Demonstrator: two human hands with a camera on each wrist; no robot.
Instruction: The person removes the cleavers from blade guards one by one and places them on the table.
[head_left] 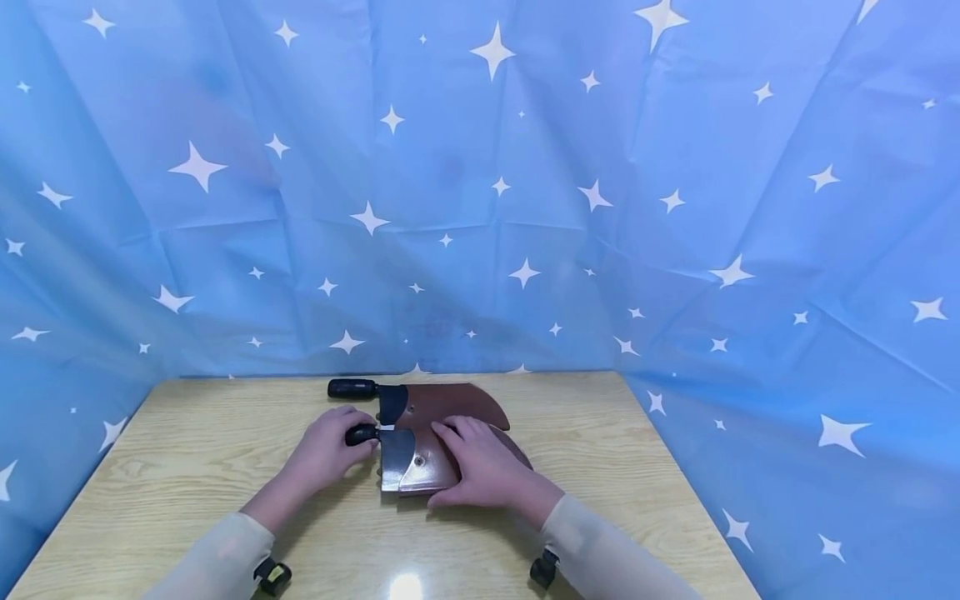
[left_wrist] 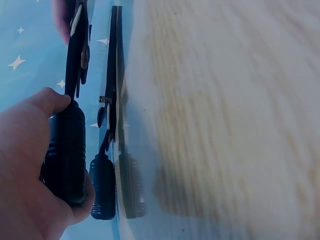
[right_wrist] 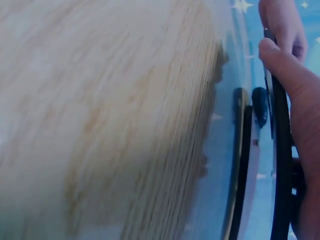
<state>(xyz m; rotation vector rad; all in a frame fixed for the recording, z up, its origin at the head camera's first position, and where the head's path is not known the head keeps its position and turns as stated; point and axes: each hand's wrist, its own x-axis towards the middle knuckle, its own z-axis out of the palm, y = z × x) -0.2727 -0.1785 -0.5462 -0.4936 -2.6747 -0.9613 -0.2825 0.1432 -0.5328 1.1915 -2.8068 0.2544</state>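
Two sheathed broad-bladed knives with black handles are in the head view. The nearer sheathed knife (head_left: pixel 429 473) has a brown leather cover with a black flap and a snap; its blade is hidden inside. My left hand (head_left: pixel 327 448) grips its black handle (left_wrist: pixel 69 152), thumb and fingers on either side. Across its broad brown part lies my right hand (head_left: pixel 487 467), with thumb and fingers at opposite faces of the cover in the right wrist view. Both wrist views show this knife raised above the table. Behind it, the second sheathed knife (head_left: pixel 442 402) lies flat near the back edge.
A light wood-grain table (head_left: pixel 630 517) reaches back to a blue star-patterned curtain (head_left: pixel 450 167), which also hangs at both sides. A dark camera strap sits on each wrist (head_left: pixel 272 575). A bright light reflection shows on the table near the front.
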